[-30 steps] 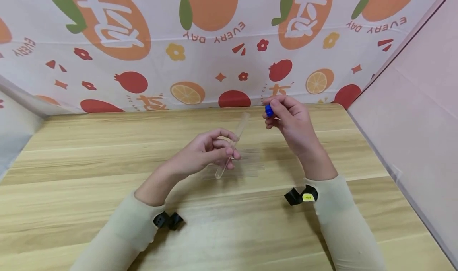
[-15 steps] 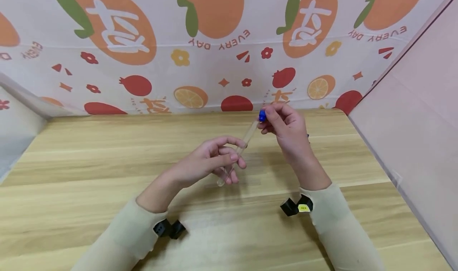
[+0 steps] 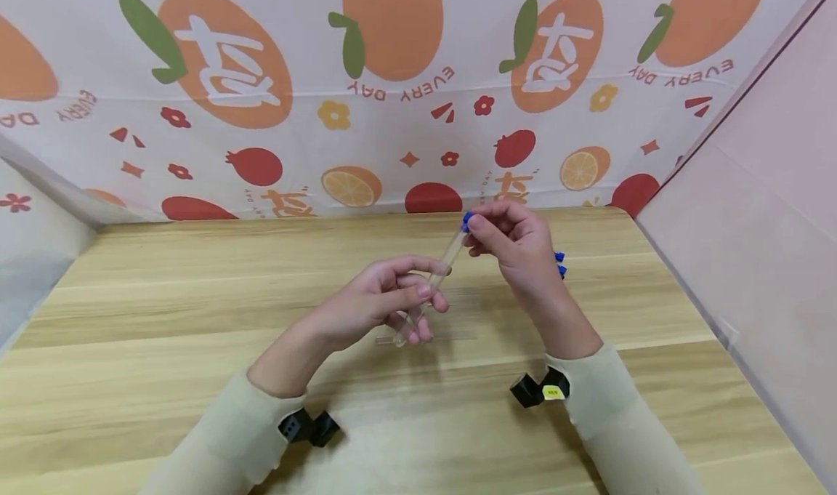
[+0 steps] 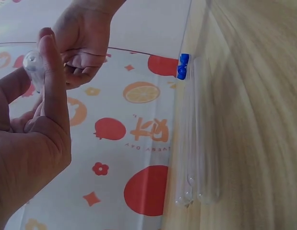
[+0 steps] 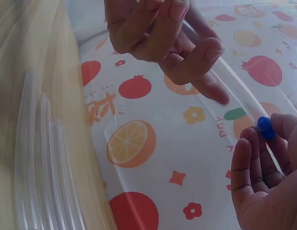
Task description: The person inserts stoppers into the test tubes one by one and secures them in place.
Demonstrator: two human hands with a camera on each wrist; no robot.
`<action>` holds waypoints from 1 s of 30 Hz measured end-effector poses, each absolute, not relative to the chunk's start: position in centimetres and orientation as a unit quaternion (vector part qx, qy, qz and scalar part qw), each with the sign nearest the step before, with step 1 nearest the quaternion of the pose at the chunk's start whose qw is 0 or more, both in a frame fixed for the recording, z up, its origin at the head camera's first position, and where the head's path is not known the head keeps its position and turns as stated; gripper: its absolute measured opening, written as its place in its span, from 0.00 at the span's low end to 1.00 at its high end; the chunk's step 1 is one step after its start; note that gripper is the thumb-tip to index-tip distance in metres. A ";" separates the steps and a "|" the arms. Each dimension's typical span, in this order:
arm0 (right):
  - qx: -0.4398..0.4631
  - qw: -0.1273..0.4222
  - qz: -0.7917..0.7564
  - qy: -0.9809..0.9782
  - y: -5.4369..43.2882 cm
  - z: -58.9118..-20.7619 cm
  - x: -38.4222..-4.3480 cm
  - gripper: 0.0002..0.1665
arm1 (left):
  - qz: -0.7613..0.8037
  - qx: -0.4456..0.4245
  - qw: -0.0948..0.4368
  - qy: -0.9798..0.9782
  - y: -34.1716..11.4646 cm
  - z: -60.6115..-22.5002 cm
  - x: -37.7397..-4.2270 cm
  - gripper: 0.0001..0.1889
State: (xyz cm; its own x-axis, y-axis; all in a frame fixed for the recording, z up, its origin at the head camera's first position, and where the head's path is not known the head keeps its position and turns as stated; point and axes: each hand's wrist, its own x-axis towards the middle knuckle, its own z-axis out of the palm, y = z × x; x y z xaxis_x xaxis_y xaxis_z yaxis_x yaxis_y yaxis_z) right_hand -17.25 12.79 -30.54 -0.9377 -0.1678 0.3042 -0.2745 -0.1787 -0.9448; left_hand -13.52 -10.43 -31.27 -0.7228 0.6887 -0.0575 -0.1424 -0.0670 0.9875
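Observation:
My left hand grips a clear test tube between thumb and fingers, its rounded end low and its mouth tilted up to the right. With thumb and index finger my right hand pinches a small blue stopper right at the tube's upper end. In the right wrist view the blue stopper sits in line with the tube. The left wrist view shows the rounded end of the held tube between the left hand's fingers.
Several clear tubes lie side by side on the wooden table, below the hands. More blue stoppers lie just right of the right hand. A fruit-print cloth hangs behind the table's far edge.
My right hand has moved left and slightly down, bringing the blue stopper from apart to the tube's mouth. The left hand keeps its grip. Loose stoppers now show beside the right hand.

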 end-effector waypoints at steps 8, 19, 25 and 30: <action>0.170 0.003 0.770 -0.615 12.4 -30.6 -17.5 0.05 | 0.703 0.219 0.293 0.609 -10.2 -31.5 -13.6 0.21; 0.154 0.031 0.775 -0.612 12.7 -30.1 -17.8 0.09 | 0.693 0.229 0.324 0.602 -9.6 -31.8 -13.9 0.25; 0.144 0.034 0.775 -0.615 12.7 -30.3 -18.0 0.10 | 0.694 0.234 0.315 0.604 -9.5 -31.8 -13.9 0.23; 0.131 0.037 0.787 -0.602 12.6 -30.5 -18.1 0.09 | 0.696 0.228 0.301 0.611 -9.5 -31.6 -13.9 0.21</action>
State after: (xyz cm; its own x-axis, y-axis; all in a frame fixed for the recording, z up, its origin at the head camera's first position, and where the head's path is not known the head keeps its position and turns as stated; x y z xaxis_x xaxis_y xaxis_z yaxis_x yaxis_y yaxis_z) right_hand -18.11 12.59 -30.45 -0.9628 -0.1001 0.2509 -0.2160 -0.2722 -0.9377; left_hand -13.89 -9.48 -31.58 -0.7151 0.6972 -0.0505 -0.1402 -0.0722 0.9875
